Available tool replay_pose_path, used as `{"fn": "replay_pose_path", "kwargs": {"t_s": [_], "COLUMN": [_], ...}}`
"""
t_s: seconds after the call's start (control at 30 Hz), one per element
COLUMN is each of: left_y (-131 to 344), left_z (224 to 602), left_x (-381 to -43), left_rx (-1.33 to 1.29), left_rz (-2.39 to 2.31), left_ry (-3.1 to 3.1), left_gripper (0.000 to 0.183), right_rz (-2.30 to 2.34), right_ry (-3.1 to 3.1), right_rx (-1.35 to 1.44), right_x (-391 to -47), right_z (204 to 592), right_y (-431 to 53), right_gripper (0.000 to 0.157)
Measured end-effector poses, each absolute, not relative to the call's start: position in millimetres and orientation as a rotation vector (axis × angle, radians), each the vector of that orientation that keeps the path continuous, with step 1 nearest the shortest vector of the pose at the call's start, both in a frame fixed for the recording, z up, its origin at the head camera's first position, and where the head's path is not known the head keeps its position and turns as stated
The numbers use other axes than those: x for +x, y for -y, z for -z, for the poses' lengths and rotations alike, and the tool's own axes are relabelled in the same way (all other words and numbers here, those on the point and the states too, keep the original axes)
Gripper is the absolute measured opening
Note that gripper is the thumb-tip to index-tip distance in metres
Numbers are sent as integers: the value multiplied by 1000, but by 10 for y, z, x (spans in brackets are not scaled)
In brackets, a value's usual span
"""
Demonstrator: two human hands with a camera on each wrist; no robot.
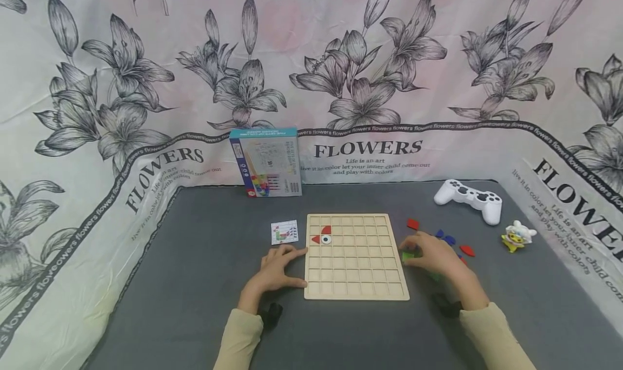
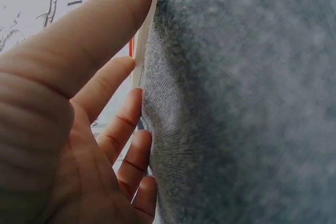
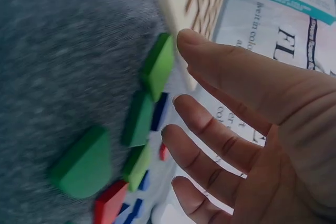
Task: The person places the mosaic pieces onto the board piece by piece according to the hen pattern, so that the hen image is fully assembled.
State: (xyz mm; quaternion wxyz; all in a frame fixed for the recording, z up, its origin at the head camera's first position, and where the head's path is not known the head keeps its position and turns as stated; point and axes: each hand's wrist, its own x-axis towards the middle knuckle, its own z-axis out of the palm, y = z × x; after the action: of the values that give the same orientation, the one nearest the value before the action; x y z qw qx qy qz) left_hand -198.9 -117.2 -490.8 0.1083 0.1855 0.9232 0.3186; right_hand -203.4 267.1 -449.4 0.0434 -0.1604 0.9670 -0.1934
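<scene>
The board [image 1: 357,278] is laid flat on the grey table [image 1: 185,305], between the 2 hands. Its left edge is touched by the left hand [image 1: 274,272], which is held wide: the thumb is set near the lower left corner, the index finger farther up the same edge. In the left wrist view the other 3 fingers are seen fanned out and slightly bent. The left forearm is angled in from the lower left.

The right hand [image 1: 432,253] is extended from the lower right, just beside the board's right edge. It is also held wide, with thumb and loosely bent fingers spread apart. The light green piece [image 3: 159,66] is placed nearest the thumb; whether it is touched cannot be told, as it is partly covered in the head view. A dark green piece [image 3: 84,163] and blue pieces [image 1: 449,240] are scattered nearby.

In the board's upper left, a red quarter-round [image 1: 326,230], a red triangle [image 1: 316,239] and an eye piece [image 1: 326,239] are set together.
</scene>
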Motion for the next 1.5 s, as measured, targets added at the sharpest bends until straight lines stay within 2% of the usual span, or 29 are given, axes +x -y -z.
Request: {"fn": "replay_pose_path", "kwargs": {"t_s": [0.37,0.67,0.9,1.5], "left_y": [1163,1132,1143,1148], "left_z": [4935,4942,4963,4856], "left_x": [-2005,-2012,-2019,-1980], "left_rx": [526,541,550,539], "left_rz": [-930,-929,-914,-920], "left_ry": [-2727,-2726,-2725,-2727], "left_gripper": [80,80,80,78], "right_rz": [549,594,655,586], "right_ry": [-2993,-3057,-3047,-2999], "right_rx": [-513,-505,-605,-714], "right_x": [-2047,-2025,-2055,-2261], "right_z": [4630,4483,4421,4622], "right_y": [-2743,-2701,-2460,-1656], "right_gripper": [27,29,28,28]}}
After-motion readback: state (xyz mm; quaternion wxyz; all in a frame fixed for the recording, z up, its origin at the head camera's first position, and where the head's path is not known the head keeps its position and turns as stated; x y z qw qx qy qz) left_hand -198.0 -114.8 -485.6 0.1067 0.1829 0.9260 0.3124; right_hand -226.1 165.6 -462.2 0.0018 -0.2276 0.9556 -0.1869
